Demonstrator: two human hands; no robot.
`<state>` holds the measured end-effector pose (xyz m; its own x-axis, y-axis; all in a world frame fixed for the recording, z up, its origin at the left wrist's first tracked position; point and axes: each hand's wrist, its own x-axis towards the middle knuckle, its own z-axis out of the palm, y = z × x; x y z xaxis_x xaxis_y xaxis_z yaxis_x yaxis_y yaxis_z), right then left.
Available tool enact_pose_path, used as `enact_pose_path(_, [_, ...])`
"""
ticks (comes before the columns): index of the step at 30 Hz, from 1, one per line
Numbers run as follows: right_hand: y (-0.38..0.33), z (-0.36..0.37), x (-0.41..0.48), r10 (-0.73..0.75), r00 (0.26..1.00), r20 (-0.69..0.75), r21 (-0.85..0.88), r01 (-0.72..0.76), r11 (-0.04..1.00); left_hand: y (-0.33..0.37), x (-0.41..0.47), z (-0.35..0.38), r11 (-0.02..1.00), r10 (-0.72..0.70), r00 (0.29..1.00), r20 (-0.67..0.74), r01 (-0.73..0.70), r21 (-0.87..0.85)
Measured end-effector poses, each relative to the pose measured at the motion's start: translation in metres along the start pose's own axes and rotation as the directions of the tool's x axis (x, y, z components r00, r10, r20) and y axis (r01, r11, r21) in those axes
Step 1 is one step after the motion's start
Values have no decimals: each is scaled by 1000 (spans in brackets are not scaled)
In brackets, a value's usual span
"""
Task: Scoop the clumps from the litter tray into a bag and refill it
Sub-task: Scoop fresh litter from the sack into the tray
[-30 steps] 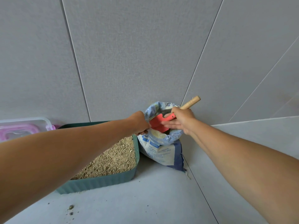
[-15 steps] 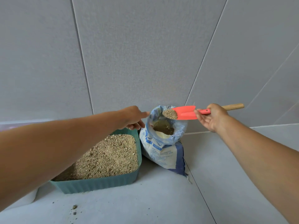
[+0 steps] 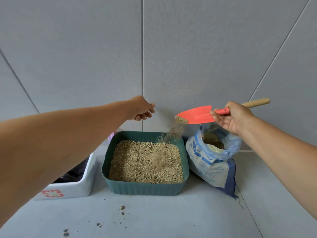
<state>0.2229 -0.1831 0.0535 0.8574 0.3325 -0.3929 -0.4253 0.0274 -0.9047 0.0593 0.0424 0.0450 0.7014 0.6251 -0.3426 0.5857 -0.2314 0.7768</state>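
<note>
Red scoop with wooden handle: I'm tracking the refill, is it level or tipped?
Tipped. The red wooden-handled scoop slants tip-down; litter grains stream off it into the ribbed green tray.

Lower left of the frame: white rectangular plastic tub, with a red flower mark on the near wall and something dark inside, too hidden to identify. Across the upper frame: pale grey tiled wall crossed by thin seams. Along the bottom: pale grey tiled floor, dotted at lower centre with small brown crumbs.
</note>
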Motion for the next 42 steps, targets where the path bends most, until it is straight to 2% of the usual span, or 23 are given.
enact_pose_path(3, [3, 7, 1, -2, 1000, -17, 43, 3, 999, -6, -1, -9, 1000, 9, 1000, -13, -9, 19])
enact_pose_path(6, [10, 29, -9, 18, 999, 34, 47, -20, 999, -6, 1, -13, 1000, 11, 999, -46, -10, 22])
enact_pose_path(10, [24, 68, -24, 38, 993, 108, 15, -39, 999, -8, 7, -20, 999, -5, 987, -158, 10, 31])
enact_pose_path(12, [28, 77, -23, 23, 995, 101, -7, -23, 1000, -11, 8, -24, 999, -25, 978, -205, 32, 29])
enact_pose_path(15, [23, 69, -18, -65, 998, 22, -15, 65, 998, -18, 8, -30, 998, -36, 973, -226, 45, 34])
enact_pose_path(18, [14, 50, -13, -259, 964, -62, -174, 245, 954, -24, 9, -31, 997, -48, 975, -219, 59, 44])
enact_pose_path(21, [19, 41, -21, -445, 895, 11, -357, 419, 835, -26, 12, -27, 996, -47, 979, -196, 62, 71])
enact_pose_path(24, [47, 47, -32, -490, 834, 254, -529, 544, 651, -29, 14, -21, 990, -16, 987, -159, 38, 138])
enact_pose_path(26, [68, 51, -34, -445, 768, 461, -602, 639, 479, -31, 13, -18, 981, 10, 992, -126, 15, 195])
enact_pose_path(29, [88, 52, -34, -322, 580, 748, -566, 811, 146, -35, 9, -18, 959, 35, 996, -87, -9, 283])
enact_pose_path(31, [97, 53, -33, -222, 488, 844, -508, 860, -44, -38, 6, -20, 948, 24, 998, -52, -7, 317])
enact_pose_path(33, [106, 51, -31, -159, 448, 880, -471, 869, -152, -43, 5, -21, 943, 0, 1000, -24, 8, 333])
enact_pose_path(36, [117, 46, -30, -110, 418, 902, -432, 868, -246, -51, 5, -21, 945, -26, 1000, -11, 29, 326])
enact_pose_path(40, [119, 46, -41, -97, 345, 934, -358, 904, -235, -54, 7, -17, 949, -37, 999, 8, 33, 314])
enact_pose_path(42, [119, 48, -44, -120, 348, 930, -367, 903, -224, -54, 8, -13, 940, -20, 1000, 17, 13, 340])
